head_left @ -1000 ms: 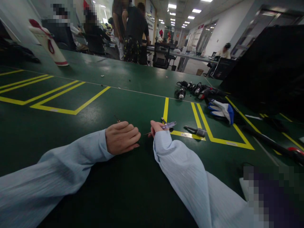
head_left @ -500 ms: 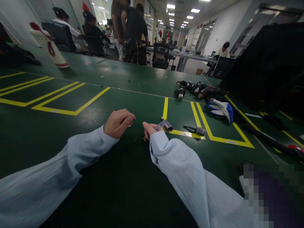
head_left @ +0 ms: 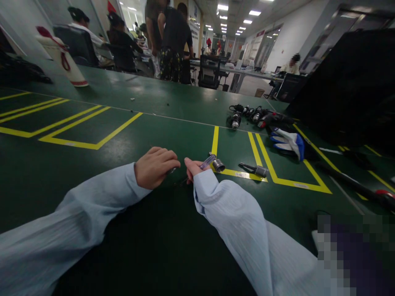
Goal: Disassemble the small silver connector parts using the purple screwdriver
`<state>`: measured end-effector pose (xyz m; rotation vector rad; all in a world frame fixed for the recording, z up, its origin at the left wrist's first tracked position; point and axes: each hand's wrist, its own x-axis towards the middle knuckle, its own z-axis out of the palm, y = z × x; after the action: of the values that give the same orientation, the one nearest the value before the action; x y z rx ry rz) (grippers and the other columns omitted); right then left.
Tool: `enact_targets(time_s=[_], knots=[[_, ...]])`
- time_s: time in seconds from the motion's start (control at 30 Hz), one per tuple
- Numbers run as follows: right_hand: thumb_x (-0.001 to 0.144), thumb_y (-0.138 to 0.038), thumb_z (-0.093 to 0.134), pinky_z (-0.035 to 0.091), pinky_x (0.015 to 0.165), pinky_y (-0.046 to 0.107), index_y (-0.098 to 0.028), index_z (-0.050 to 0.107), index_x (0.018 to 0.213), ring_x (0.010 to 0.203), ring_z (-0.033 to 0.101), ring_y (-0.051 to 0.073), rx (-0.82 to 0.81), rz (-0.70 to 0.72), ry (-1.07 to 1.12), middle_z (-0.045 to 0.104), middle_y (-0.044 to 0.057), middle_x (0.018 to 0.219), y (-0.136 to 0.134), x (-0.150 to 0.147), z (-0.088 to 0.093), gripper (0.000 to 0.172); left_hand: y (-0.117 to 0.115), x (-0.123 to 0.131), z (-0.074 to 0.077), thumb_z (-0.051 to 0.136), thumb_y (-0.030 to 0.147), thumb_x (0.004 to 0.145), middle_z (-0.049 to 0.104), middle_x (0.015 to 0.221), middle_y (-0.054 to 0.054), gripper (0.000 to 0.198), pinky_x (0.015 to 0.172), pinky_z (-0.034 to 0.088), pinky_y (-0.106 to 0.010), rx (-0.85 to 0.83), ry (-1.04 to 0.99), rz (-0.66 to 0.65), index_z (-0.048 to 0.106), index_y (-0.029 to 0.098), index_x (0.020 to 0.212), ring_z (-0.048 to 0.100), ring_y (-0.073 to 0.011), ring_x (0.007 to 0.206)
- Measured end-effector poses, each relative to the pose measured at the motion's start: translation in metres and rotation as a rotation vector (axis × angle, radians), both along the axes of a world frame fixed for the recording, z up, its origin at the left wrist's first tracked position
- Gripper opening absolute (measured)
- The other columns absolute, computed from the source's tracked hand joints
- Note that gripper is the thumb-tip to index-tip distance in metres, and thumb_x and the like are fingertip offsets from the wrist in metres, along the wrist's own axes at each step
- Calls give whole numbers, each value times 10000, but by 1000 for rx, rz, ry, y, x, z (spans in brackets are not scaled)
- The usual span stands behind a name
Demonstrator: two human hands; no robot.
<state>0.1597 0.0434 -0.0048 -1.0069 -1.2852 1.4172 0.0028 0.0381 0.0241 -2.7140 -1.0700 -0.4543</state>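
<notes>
My left hand (head_left: 156,167) is closed, palm down, a little left of the centre; a small shiny piece shows under its fingertips, too small to name. Close to its right, my right hand (head_left: 191,167) pinches a screwdriver with a clear purple handle (head_left: 207,161), its thin dark shaft pointing down and left. Just beyond the handle a metal socket (head_left: 219,165) lies by the corner of a yellow tape outline. Further right, a grey tool with a thin shank and a knurled end (head_left: 260,171) rests across the tape.
Dark power tools (head_left: 256,116) lie at the back right, with a white and blue glove (head_left: 288,142) nearer. A cream cylinder (head_left: 66,61) stands at the back left of the green table (head_left: 173,135). People are beyond the table. A pixelated object (head_left: 352,255) is at the lower right.
My left hand has turned more palm down, its fingers now curled over the small shiny piece. The purple handle has rolled or tilted slightly; my right hand has hardly moved.
</notes>
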Motion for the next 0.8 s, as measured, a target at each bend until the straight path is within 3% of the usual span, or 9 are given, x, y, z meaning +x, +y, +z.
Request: enact_targets(time_s=[0.13, 0.27, 0.4, 0.5, 0.67, 0.8], knots=[[723, -449, 469, 246, 324, 214, -203, 371, 323, 265, 321, 59, 13, 4, -11, 319, -59, 263, 0, 0, 0, 480, -8, 9, -7, 348, 115, 818, 594, 781, -45, 257, 746, 379, -314, 122, 93, -54, 589, 200, 785, 532, -150, 733], [723, -445, 488, 275, 338, 213, -199, 384, 322, 274, 335, 58, 9, -4, -3, 328, -59, 269, -1, 1, 0, 481, -5, 7, -12, 371, 133, 811, 611, 802, -42, 231, 766, 381, -311, 98, 31, -45, 589, 210, 809, 539, -148, 760], [688, -494, 521, 274, 339, 199, -182, 427, 357, 282, 367, 57, 18, 33, 142, 372, -58, 283, 4, 6, 1, 464, 8, -4, -15, 421, 94, 692, 610, 856, -55, 246, 721, 403, -301, -86, -125, 37, 558, 175, 879, 551, -161, 777], [639, -525, 554, 306, 355, 192, -167, 533, 467, 321, 433, 66, -14, 42, 266, 473, -45, 361, 9, 7, -1, 398, 16, -6, -20, 438, 136, 682, 582, 756, -37, 146, 616, 422, -237, -261, -339, 92, 516, 141, 805, 549, -130, 681], [692, -541, 482, 360, 399, 207, -164, 617, 553, 376, 460, 72, 44, 56, 272, 560, -5, 463, 8, 4, -6, 423, 13, 3, -24, 529, 317, 699, 517, 598, 9, 181, 492, 377, -205, -287, -422, 185, 490, 140, 685, 472, -93, 525], [739, -521, 457, 375, 428, 222, -164, 635, 585, 403, 460, 80, 175, 52, 119, 561, 2, 489, 1, 1, -9, 427, 10, 6, -24, 507, 296, 710, 519, 557, 18, 169, 485, 369, -191, -306, -428, 170, 493, 144, 637, 473, -84, 507]])
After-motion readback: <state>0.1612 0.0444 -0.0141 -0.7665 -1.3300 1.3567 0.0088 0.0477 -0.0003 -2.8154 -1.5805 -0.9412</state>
